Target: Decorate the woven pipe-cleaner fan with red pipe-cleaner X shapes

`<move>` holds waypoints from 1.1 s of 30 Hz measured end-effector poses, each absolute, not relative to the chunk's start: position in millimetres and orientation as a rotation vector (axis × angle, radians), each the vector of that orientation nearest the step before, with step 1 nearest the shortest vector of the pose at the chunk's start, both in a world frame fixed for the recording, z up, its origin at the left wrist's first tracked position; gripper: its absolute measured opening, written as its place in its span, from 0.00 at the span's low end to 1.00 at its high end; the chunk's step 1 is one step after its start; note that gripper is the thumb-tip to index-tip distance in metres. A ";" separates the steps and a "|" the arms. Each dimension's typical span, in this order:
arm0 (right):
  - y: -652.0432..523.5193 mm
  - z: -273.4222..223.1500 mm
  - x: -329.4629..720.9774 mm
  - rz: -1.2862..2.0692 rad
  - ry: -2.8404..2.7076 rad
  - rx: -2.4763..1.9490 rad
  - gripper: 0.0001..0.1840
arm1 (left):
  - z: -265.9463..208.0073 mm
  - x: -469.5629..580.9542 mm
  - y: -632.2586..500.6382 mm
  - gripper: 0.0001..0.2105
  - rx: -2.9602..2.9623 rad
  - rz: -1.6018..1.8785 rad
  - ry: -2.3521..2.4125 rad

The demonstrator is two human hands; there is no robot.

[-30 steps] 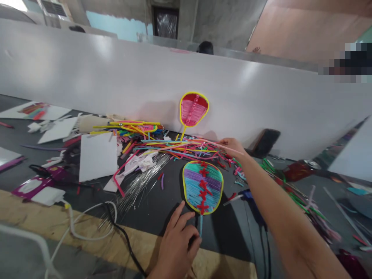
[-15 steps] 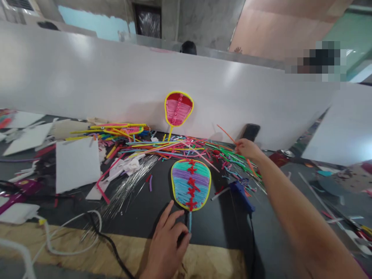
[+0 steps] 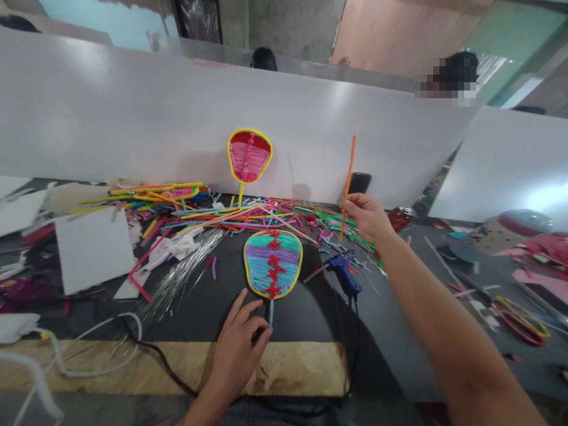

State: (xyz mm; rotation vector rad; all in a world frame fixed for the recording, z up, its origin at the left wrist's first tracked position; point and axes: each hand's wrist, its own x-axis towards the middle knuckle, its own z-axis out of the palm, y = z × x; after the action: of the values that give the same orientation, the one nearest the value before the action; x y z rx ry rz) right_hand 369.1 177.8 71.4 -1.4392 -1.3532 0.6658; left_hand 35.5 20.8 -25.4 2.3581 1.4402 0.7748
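Note:
My right hand (image 3: pixel 364 216) pinches an orange pipe cleaner (image 3: pixel 350 163), held nearly upright above the pile. My left hand (image 3: pixel 242 334) grips the blue stem (image 3: pixel 271 313) of a hand fan (image 3: pixel 257 271) between thumb and finger. This fan lies on the dark table, with teal, purple and blue bands, a yellow rim and red twisted pieces down its middle. Behind it, a pink and red fan (image 3: pixel 242 160) with a yellow rim leans upright against the white partition. Loose pipe cleaners (image 3: pixel 222 219) are heaped between the two fans.
A blue glue gun (image 3: pixel 345 275) lies right of the fan, its cord running forward. Silver wires (image 3: pixel 186 266), a white card (image 3: pixel 93 248) and a white cable (image 3: pixel 89 373) are at left. A can (image 3: pixel 400 218), a phone (image 3: pixel 358 182) and scissors (image 3: pixel 519 322) are at right.
My right hand has lifted the orange pipe cleaner from the pile and turned it upright. My left hand stays on the fan's stem. The whole view has shifted slightly.

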 end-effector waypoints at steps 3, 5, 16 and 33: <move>177.2 73.7 375.2 0.390 -1.456 -1.556 0.14 | -26.1 35.7 20.4 0.08 2.381 0.802 1.443; 178.5 72.8 378.8 0.285 -1.512 -1.654 0.15 | -27.2 35.6 20.1 0.08 2.386 0.814 1.441; 198.1 59.7 327.3 0.171 -2.026 -2.115 0.10 | -28.1 35.9 16.3 0.06 2.351 0.817 1.437; 278.1 16.4 227.2 -0.052 -2.482 -2.001 0.13 | -29.3 37.6 13.1 0.05 2.176 0.828 1.443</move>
State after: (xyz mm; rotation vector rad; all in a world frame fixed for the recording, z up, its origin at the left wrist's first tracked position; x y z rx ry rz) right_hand 227.2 278.1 16.4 -2.0014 -2.4820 -0.0515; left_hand 37.6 13.1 -29.3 2.1762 1.4425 0.8282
